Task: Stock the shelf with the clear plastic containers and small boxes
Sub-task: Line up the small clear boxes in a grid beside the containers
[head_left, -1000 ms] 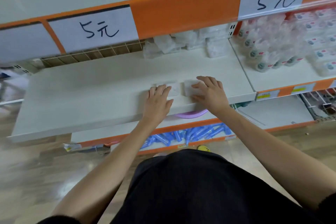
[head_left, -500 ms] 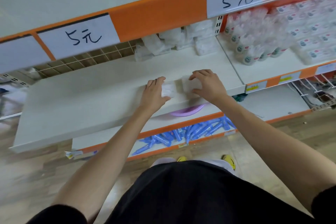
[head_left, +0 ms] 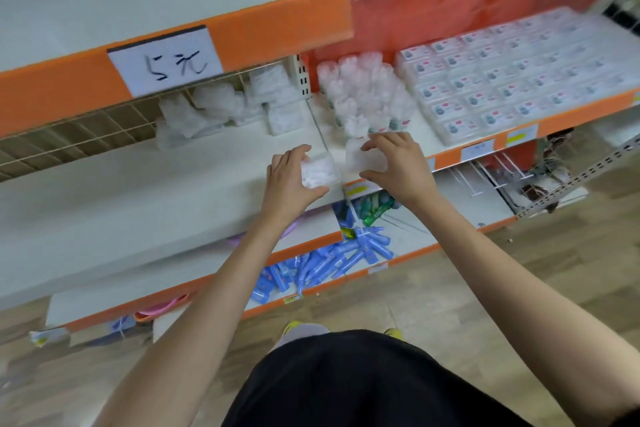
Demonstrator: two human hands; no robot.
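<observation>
My left hand (head_left: 289, 180) grips a small clear plastic container (head_left: 318, 172) with white contents, lifted just above the front right corner of the white shelf (head_left: 138, 191). Beside it, my right hand (head_left: 398, 166) grips a second clear container (head_left: 363, 159) over the seam between the two shelf sections. More clear containers (head_left: 214, 107) are piled at the back of the white shelf. Clear bottles (head_left: 363, 94) and rows of small flat boxes (head_left: 519, 69) fill the right-hand shelf.
An orange-edged upper shelf (head_left: 242, 31) with a handwritten price label (head_left: 166, 62) overhangs the back. A wire divider (head_left: 86, 128) stands at the back left. Blue packets (head_left: 329, 260) lie on a lower shelf, with pink bowls (head_left: 162, 308) further left. Wooden floor below.
Both hands closed on the two containers and carried them off the shelf surface toward the right, near the shelf seam. The view swung to the right.
</observation>
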